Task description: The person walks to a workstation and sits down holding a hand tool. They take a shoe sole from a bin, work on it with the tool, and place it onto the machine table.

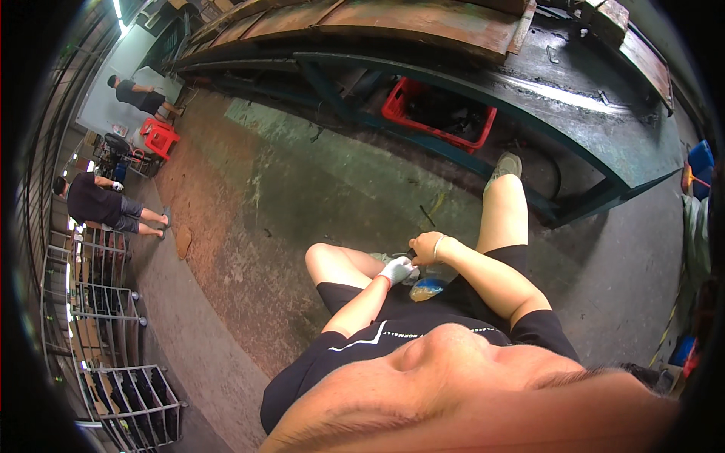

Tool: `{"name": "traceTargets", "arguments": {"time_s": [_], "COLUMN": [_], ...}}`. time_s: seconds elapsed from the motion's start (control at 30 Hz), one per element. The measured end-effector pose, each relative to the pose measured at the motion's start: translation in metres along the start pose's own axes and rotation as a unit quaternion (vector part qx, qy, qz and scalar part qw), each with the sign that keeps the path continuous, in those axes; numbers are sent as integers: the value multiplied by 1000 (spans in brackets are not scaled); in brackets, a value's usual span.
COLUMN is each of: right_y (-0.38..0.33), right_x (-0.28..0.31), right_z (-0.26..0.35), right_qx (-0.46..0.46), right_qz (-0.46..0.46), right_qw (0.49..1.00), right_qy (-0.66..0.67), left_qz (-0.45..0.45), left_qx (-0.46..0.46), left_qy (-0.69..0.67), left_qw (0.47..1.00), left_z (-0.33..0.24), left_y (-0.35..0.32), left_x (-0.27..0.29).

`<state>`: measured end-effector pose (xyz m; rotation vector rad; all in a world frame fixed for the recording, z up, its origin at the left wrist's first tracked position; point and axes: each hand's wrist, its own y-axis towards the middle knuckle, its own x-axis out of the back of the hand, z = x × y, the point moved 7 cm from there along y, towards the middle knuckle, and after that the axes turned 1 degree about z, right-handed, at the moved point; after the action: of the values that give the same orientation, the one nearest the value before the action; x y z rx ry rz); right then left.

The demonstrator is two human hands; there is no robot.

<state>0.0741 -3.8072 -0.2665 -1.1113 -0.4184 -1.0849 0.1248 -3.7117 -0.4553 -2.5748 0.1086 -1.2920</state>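
The dark piece (412, 254) at the right fingers (420, 251) is too small to identify.

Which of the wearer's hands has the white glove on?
The left hand: it wears a white glove, with red at the wrist. The right hand shows no white glove.

white printed lettering (394, 333), partly hidden, stands on the front of the person's black shirt (325, 364).

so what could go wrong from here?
1. The small dark piece between the gloved left hand and right hand might slip and drop to the floor.
2. The right hand looks bare, so it could get scraped or dirtied.
3. A dark strip on the floor could trip someone.
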Motion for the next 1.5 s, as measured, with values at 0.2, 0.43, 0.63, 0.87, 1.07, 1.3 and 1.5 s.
{"name": "traceTargets", "arguments": {"time_s": [0.2,0.43,0.63,0.87,1.07,1.3,1.5], "right_y": [-9,-5,4,3,4,9,10], "right_x": [-3,9,6,-16,-24,-24,-25], "right_z": [-6,-6,-14,-24,-19,-30,-28], "right_qx": [-16,6,9,5,-10,-23,-21], "right_qz": [7,-7,-37,-39,-4,-4,-10], "right_qw": [1000,1000,999,999,1000,1000,1000], "right_qy": [10,-14,8,6,6,1,-1], "left_qz": [64,57,73,72,40,49,22], "left_qx": [2,-14,140,224,209,209,182], "left_qy": [137,102,-195,-184,-169,-186,-154], "left_qw": [989,993,968,954,962,959,971], "left_z": [-11,0,-25,-36,-42,-36,-30], "left_y": [7,14,7,-7,-15,-4,-1], "left_x": [-8,-8,28,39,41,37,31]}}
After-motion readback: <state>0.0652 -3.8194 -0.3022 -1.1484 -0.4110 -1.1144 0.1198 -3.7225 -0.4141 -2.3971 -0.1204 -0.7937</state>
